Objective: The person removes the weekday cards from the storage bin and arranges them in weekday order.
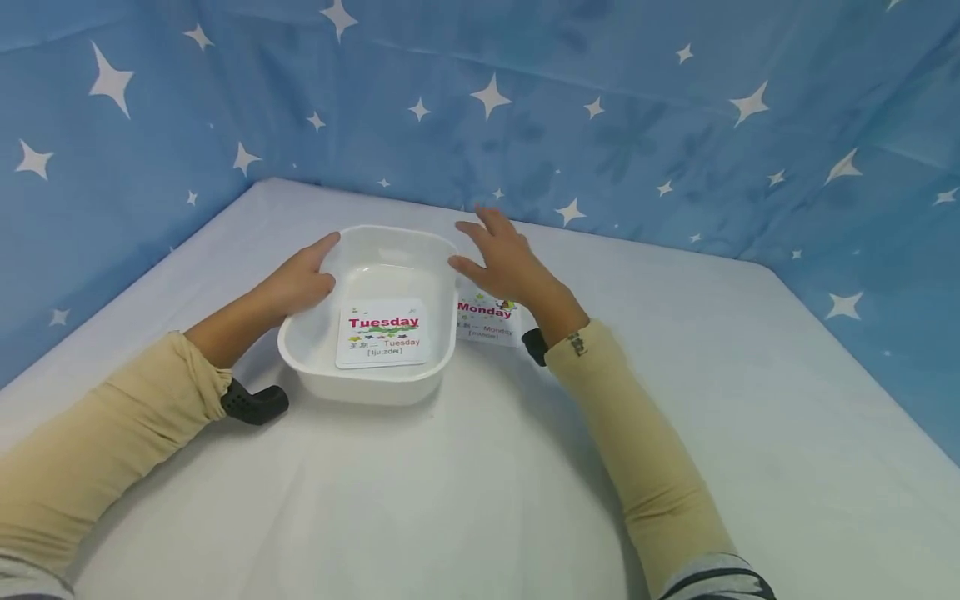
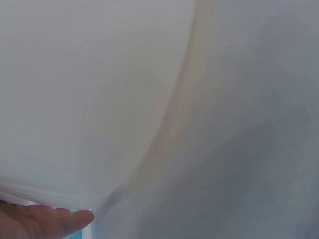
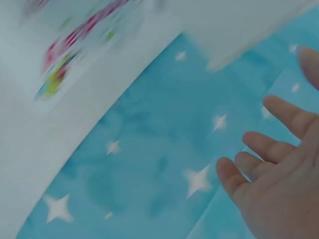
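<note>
A white plastic basin (image 1: pixel 360 390) sits left of the middle, and a card reading "Tuesday" (image 1: pixel 382 333) lies flat inside it. My left hand (image 1: pixel 296 282) grips the basin's left rim, thumb over the inside; the left wrist view shows its fingers (image 2: pixel 60 224) against the outer wall. On the other side, my right hand (image 1: pixel 510 258) is raised with fingers spread, its thumb close to the right rim. Below that hand a second card, reading "Monday" (image 1: pixel 491 321), lies on the table, its left edge hidden by the basin. Nothing is between the right fingers (image 3: pixel 230 174).
A white cloth covers the table (image 1: pixel 712 375). Behind it hangs a blue curtain (image 1: pixel 525 133) with white stars. Dark wrist-worn pieces (image 1: pixel 255 402) stick out by both cuffs, low beside the basin and the "Monday" card.
</note>
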`<action>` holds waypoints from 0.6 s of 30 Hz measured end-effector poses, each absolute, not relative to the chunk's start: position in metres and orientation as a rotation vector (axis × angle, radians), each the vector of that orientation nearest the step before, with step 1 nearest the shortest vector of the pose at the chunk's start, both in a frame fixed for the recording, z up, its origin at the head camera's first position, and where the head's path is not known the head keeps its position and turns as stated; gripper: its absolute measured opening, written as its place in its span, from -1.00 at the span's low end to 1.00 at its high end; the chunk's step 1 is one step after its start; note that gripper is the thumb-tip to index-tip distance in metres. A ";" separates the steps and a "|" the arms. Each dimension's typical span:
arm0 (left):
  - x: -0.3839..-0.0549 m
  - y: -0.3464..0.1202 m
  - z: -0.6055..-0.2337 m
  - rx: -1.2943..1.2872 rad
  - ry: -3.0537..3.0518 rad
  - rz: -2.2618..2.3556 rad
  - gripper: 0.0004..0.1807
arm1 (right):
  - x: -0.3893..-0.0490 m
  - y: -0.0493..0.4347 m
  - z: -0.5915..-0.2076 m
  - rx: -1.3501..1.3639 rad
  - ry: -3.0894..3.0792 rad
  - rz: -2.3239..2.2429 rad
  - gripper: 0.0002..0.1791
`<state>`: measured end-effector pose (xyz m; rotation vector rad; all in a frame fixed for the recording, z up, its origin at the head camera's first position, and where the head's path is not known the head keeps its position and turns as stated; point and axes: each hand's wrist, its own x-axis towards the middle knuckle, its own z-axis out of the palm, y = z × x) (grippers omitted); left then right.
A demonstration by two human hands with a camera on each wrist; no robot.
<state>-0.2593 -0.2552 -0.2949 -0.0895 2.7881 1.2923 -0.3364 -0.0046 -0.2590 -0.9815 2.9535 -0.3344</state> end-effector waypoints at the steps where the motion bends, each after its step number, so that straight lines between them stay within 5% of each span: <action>1: -0.260 -0.255 -0.294 -0.088 2.789 1.296 -0.20 | -0.331 -0.010 -0.258 -1.031 2.945 -0.371 -0.32; 18: -0.257 -0.255 -0.294 -0.057 2.797 1.336 -0.21 | -0.304 -0.072 -0.277 -1.098 2.512 0.270 0.23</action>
